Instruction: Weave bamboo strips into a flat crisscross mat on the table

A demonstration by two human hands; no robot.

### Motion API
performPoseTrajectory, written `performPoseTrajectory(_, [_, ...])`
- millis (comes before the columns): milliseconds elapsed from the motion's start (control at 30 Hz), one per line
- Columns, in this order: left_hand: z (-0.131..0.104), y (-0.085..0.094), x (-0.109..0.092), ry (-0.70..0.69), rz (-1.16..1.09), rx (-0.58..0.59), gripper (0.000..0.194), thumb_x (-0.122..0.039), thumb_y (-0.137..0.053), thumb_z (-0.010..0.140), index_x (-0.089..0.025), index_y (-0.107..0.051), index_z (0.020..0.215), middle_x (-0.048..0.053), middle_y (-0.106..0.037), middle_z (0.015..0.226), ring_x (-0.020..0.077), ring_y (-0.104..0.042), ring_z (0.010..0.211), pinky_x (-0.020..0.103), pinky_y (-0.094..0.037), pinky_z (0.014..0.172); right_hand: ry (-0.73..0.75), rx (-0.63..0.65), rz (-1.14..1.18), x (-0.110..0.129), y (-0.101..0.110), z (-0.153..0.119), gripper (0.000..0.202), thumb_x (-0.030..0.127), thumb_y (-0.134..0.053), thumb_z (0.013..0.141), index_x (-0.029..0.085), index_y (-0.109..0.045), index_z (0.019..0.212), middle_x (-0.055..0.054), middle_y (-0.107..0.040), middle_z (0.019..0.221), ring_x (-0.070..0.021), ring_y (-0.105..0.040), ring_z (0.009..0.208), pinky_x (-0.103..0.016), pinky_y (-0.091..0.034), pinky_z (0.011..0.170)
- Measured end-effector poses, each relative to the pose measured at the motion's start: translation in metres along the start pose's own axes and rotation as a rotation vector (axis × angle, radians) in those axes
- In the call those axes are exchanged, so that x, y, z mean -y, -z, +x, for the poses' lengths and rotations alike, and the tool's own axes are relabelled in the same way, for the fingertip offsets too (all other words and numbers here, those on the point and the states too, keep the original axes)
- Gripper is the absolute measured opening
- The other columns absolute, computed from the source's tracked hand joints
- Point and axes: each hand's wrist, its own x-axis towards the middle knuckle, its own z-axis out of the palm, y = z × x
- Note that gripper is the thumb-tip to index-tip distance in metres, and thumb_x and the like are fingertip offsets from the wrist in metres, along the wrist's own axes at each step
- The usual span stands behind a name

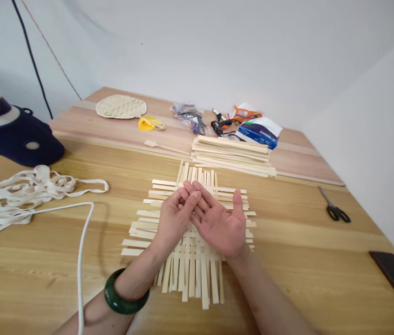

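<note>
Both of my hands hang over a flat mat of pale bamboo strips, woven crosswise in the middle with loose ends sticking out on all sides. My right hand is turned palm up, its thumb spread away and its palm bare. With thumb and fingers closed, my left hand grips the fingertips of my right hand. Whether anything small sits between them I cannot make out. A green bangle circles my left wrist. The centre of the mat is partly hidden beneath the hands.
Behind the mat lies a stack of bamboo strips. Farther back are a woven fan, a glue gun and a blue packet. White tape and a white cable are left; scissors lie right.
</note>
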Motion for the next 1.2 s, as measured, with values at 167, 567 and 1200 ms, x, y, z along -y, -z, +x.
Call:
performPoseTrajectory(167, [-0.002,0.001,-0.001,-0.021,0.023,-0.062,0.039,-0.053,-0.062,0.084,-0.018,-0.059,0.067,-0.002,-0.060,0.066,0.0111,-0.054,0.065,0.022,-0.047,0.060,-0.010,0.006,-0.017,0.000,0.002,-0.001,0.090,0.084,-0.010,0.083,0.026,-0.057,0.133,-0.006,-0.046,0.152,-0.0255,-0.038,0.143,-0.053,-0.025,0.119])
performPoseTrajectory(567, [-0.003,-0.002,0.000,0.031,0.041,0.001,0.033,-0.041,-0.080,0.067,-0.018,-0.058,0.074,-0.003,-0.063,0.066,0.0115,-0.058,0.061,0.021,-0.048,0.055,-0.002,-0.042,-0.054,0.001,0.002,0.000,0.089,0.085,-0.011,0.082,0.029,-0.057,0.134,-0.005,-0.045,0.153,-0.0259,-0.038,0.142,-0.052,-0.028,0.117])
performPoseTrajectory(1200, [-0.028,-0.031,-0.006,-0.601,0.704,0.265,0.059,-0.043,-0.048,0.095,-0.020,-0.039,0.148,0.009,-0.036,0.158,0.0281,-0.018,0.151,0.053,-0.011,0.124,0.269,-0.268,-0.105,-0.014,-0.026,-0.006,0.062,0.069,-0.029,0.093,0.036,-0.050,0.142,0.003,-0.047,0.151,-0.0198,-0.032,0.147,-0.050,-0.023,0.121])
